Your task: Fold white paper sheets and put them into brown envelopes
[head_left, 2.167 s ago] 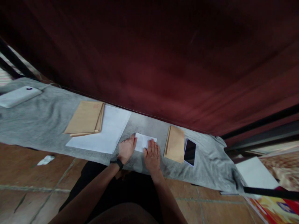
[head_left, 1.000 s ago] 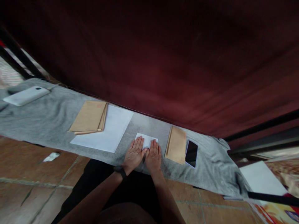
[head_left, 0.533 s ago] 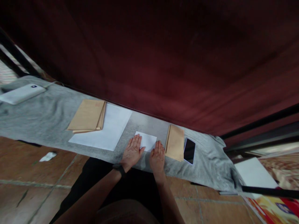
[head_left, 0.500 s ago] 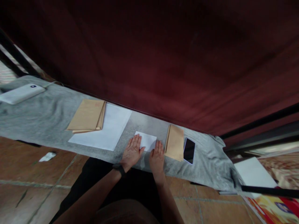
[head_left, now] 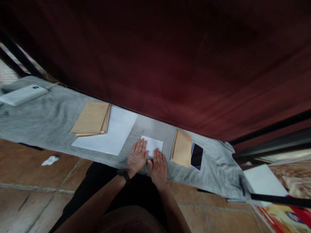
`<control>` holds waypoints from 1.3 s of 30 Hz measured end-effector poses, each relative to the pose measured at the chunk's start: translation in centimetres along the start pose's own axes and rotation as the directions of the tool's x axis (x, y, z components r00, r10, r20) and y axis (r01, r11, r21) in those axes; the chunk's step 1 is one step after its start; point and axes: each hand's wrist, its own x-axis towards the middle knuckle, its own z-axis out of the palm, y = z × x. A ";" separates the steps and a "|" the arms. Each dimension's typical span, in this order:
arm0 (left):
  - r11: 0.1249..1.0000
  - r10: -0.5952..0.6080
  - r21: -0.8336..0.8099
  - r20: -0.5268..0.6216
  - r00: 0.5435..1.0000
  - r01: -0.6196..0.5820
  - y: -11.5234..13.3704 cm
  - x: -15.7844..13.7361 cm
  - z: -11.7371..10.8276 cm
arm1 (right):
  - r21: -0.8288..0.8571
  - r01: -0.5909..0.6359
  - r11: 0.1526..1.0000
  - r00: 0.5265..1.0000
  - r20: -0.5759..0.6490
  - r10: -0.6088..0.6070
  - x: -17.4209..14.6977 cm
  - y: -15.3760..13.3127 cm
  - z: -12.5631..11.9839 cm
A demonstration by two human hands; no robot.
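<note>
A small white folded paper (head_left: 154, 143) lies flat on the grey cloth (head_left: 51, 126) in front of me. My left hand (head_left: 137, 156) rests flat on the left edge of the paper, fingers stretched out, a dark band on its wrist. Flat across the paper's near right part lies my right hand (head_left: 158, 166), its fingers straight and its thumb out toward the left hand. Neither hand grips anything. The paper's near edge is partly hidden under the fingers.
Left of my hands, brown envelopes (head_left: 91, 118) overlap larger white sheets (head_left: 116, 129). To the right are more brown envelopes (head_left: 182, 148) and a phone (head_left: 197, 156). A white device (head_left: 24, 95) lies at far left. A dark red curtain-like surface (head_left: 155, 64) rises behind the cloth.
My right hand has shifted left from the paper's right edge onto its near part, closer to my left hand. The left hand stays in place.
</note>
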 end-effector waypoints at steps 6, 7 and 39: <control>0.996 -0.091 -0.026 -0.010 0.996 0.091 -0.9 -0.2 -0.4 | -0.034 -0.019 0.999 1.000 -0.025 0.018 -1.1 1.3 -0.3; 0.995 -0.099 -0.033 -0.008 0.995 0.098 -1.2 -0.2 -0.5 | -0.036 -0.027 0.999 0.999 -0.020 0.026 -1.2 1.3 -0.3; 0.933 0.337 -0.189 0.168 0.926 -0.305 3.6 5.3 1.9 | -0.002 -0.094 0.996 0.995 -0.015 0.094 -1.1 0.9 0.1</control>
